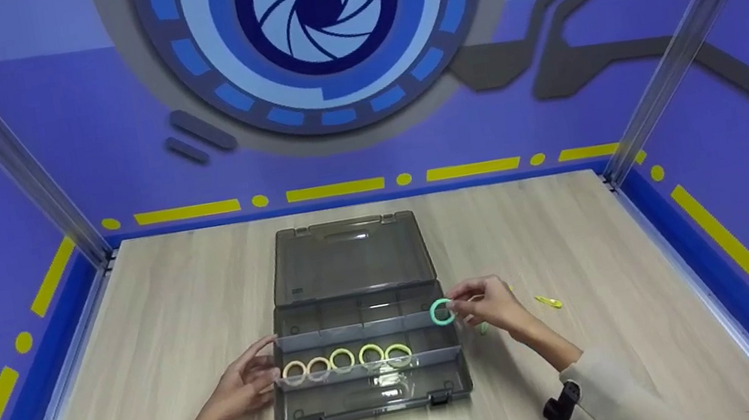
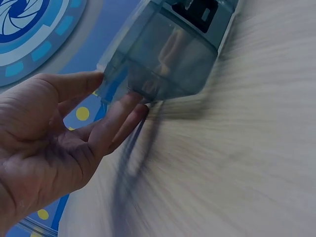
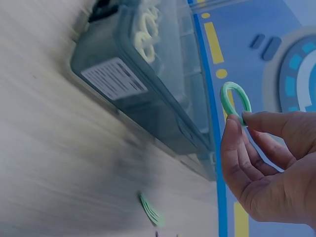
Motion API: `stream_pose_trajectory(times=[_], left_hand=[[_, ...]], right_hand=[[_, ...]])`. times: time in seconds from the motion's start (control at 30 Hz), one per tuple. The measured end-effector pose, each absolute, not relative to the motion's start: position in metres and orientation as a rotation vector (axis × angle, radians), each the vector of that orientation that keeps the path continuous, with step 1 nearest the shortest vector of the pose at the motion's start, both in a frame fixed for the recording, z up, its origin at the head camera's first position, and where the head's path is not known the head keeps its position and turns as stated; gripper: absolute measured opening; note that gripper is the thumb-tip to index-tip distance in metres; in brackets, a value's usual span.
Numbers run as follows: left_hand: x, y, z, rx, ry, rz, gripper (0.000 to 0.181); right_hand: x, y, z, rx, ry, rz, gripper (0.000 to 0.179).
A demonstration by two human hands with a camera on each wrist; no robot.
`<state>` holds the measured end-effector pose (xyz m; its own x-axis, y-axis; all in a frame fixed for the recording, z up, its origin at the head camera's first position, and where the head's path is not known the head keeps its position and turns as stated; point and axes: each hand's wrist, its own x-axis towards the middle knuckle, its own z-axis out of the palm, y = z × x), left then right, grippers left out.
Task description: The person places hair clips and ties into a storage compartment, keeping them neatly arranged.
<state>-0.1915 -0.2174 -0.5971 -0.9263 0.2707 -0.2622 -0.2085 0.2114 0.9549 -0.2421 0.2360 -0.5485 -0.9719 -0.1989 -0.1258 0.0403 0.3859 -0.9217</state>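
Mint-green ring (image 3: 225, 100), translucent grey box (image 1: 334, 401).

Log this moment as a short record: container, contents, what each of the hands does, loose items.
container: gray translucent box, lid open
contents: five rings in a row, middle section
left hand: touching the box's left side
right hand: pinching a green ring near the box's right rim
loose items: at least a yellow piece and green piece, on table right of box

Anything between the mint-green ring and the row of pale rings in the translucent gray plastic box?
Nothing visible blocks the mint-green ring, pinched in the right hand at the box's right edge, from the pale rings; the hinged lid is folded back.
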Motion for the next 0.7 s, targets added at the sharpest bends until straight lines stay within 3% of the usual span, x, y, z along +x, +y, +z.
stream_pose_trajectory(times=[0.7], left_hand=[[-0.197, -0.22, -0.602, 0.127, 2.073, 1.83, 0.066]], right_hand=[[-0.232, 0.199, -0.573, -0.488, 2.622, -1.391, 0.008]])
